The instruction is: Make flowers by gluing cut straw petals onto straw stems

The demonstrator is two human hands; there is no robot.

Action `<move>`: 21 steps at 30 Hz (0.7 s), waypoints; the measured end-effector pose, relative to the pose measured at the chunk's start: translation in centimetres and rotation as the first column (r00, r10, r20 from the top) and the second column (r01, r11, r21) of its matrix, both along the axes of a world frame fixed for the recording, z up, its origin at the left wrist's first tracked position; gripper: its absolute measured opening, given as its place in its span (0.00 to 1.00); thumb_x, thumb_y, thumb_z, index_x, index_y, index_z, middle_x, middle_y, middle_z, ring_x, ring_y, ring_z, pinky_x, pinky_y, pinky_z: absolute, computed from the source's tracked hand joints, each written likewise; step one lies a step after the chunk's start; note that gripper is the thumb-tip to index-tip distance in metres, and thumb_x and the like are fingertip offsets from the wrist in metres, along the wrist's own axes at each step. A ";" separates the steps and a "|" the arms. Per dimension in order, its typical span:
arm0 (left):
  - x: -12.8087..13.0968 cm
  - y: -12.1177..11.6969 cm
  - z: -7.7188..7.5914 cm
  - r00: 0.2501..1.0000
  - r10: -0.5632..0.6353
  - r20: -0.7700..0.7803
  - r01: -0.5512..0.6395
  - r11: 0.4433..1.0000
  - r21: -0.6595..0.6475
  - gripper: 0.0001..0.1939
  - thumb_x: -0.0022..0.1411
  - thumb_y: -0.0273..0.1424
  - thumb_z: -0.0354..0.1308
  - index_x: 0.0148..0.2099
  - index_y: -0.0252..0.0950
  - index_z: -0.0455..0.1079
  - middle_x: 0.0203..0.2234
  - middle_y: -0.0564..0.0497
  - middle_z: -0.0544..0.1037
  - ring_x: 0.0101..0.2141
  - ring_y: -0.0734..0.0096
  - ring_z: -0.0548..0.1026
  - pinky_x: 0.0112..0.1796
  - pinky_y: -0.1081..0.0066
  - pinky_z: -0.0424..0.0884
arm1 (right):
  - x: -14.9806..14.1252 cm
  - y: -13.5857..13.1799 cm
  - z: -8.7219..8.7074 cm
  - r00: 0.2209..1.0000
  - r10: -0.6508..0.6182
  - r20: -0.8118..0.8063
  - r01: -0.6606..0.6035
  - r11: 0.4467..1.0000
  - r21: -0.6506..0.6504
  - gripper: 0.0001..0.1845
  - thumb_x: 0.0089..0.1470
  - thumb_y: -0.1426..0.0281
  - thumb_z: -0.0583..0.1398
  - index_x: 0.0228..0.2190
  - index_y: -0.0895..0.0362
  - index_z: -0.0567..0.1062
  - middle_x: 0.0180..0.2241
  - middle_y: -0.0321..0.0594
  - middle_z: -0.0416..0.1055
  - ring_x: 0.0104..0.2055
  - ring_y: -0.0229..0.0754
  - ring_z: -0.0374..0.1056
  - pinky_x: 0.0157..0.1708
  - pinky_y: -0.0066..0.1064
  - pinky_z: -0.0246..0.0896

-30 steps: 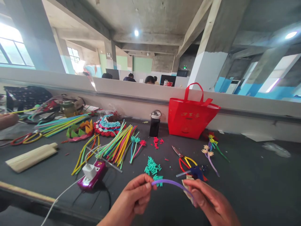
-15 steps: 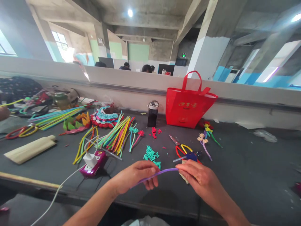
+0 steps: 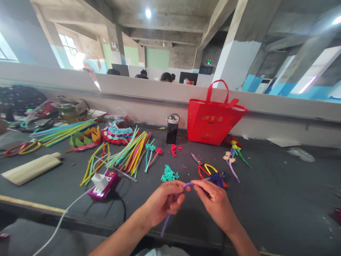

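A purple pipe cleaner (image 3: 165,224) runs between my two hands, bent in a small arch between my fingertips, its free end hanging below the left palm. My left hand (image 3: 169,199) is closed round it. My right hand (image 3: 213,199) pinches its other end between thumb and fingers. Just beyond my left hand lies a pile of short turquoise pieces (image 3: 169,174). Behind my right hand, a dark blue glue gun (image 3: 217,179) lies against the scissors (image 3: 204,166) with red and yellow handles, partly covering them.
Pipe cleaners (image 3: 135,151) in many colours lie left of centre, near a purple power socket (image 3: 105,186) with a white cable. Small pipe-cleaner flowers (image 3: 230,161) lie at right. A black bottle (image 3: 172,129) and a red bag (image 3: 214,122) stand at the back.
My hands have come closer together, the left moving right. The pipe cleaner now arches between them, its tail hanging down, and my left fingers have curled round it.
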State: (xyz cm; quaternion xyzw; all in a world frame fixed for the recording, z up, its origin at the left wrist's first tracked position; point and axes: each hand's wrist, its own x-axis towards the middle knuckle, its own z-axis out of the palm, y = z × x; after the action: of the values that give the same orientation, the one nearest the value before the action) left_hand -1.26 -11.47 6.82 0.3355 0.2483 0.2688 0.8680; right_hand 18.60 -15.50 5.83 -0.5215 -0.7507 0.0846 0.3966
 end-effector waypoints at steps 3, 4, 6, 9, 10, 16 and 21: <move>0.3 0.0 0.1 0.999 0.034 0.003 -0.034 0.999 -0.021 0.07 0.56 0.27 0.57 0.38 0.31 0.73 0.18 0.55 0.67 0.14 0.84 0.55 0.16 0.77 0.44 | -0.4 0.3 -0.6 0.999 -0.020 -0.049 0.019 1.000 -0.018 0.10 0.63 0.69 0.56 0.42 0.52 0.77 0.38 0.37 0.78 0.39 0.40 0.74 0.43 0.30 0.67; 0.4 0.0 0.1 0.998 0.067 0.001 -0.067 0.997 -0.024 0.07 0.56 0.27 0.57 0.37 0.31 0.73 0.19 0.55 0.67 0.14 0.84 0.56 0.16 0.77 0.44 | -0.5 0.4 -0.8 0.998 -0.031 -0.061 0.029 0.999 -0.024 0.10 0.63 0.68 0.56 0.42 0.51 0.77 0.38 0.37 0.78 0.40 0.40 0.74 0.43 0.30 0.66; 0.5 0.1 0.2 0.989 0.146 0.005 -0.145 0.989 -0.021 0.06 0.56 0.28 0.60 0.36 0.30 0.73 0.20 0.55 0.67 0.15 0.85 0.56 0.16 0.78 0.44 | -0.6 0.5 -1.0 0.995 -0.055 -0.082 0.053 0.998 -0.035 0.10 0.63 0.68 0.56 0.42 0.51 0.77 0.38 0.37 0.79 0.39 0.41 0.74 0.41 0.30 0.67; 0.7 0.2 0.1 0.974 0.224 0.028 -0.224 0.975 0.001 0.07 0.56 0.29 0.63 0.37 0.29 0.74 0.21 0.54 0.69 0.16 0.86 0.55 0.16 0.78 0.45 | -0.8 0.4 -1.3 0.990 -0.076 -0.122 0.070 0.996 -0.052 0.10 0.63 0.67 0.56 0.42 0.51 0.78 0.36 0.36 0.79 0.36 0.41 0.75 0.39 0.30 0.68; 0.8 0.2 0.1 0.970 0.239 0.037 -0.239 0.971 0.002 0.08 0.56 0.29 0.63 0.38 0.29 0.75 0.21 0.54 0.69 0.16 0.86 0.54 0.16 0.78 0.45 | -0.9 0.3 -1.4 0.988 -0.078 -0.135 0.070 0.996 -0.059 0.11 0.63 0.66 0.56 0.43 0.51 0.78 0.36 0.37 0.79 0.35 0.41 0.75 0.38 0.29 0.68; 1.8 0.2 -0.2 0.926 0.368 0.087 -0.369 0.929 -0.009 0.13 0.53 0.32 0.68 0.40 0.30 0.78 0.24 0.54 0.70 0.19 0.86 0.56 0.19 0.79 0.48 | -2.8 -0.8 -2.4 0.991 -0.070 -0.116 0.066 0.997 -0.043 0.13 0.63 0.69 0.54 0.43 0.54 0.78 0.35 0.40 0.79 0.35 0.42 0.76 0.36 0.30 0.70; 2.4 0.2 -1.0 0.857 0.506 -0.093 -0.483 0.853 0.198 0.14 0.50 0.35 0.70 0.38 0.34 0.80 0.24 0.52 0.73 0.21 0.82 0.60 0.23 0.77 0.53 | -3.6 -1.7 -2.7 0.996 -0.071 -0.049 0.072 0.997 0.019 0.14 0.64 0.70 0.52 0.42 0.55 0.78 0.34 0.41 0.79 0.34 0.42 0.76 0.37 0.29 0.70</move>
State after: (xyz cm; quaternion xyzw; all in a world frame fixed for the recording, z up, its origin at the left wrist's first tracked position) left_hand 1.14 -11.25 5.81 0.3504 0.3636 0.4788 0.7182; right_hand 14.98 -17.15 3.17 -0.5415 -0.7228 0.0750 0.4227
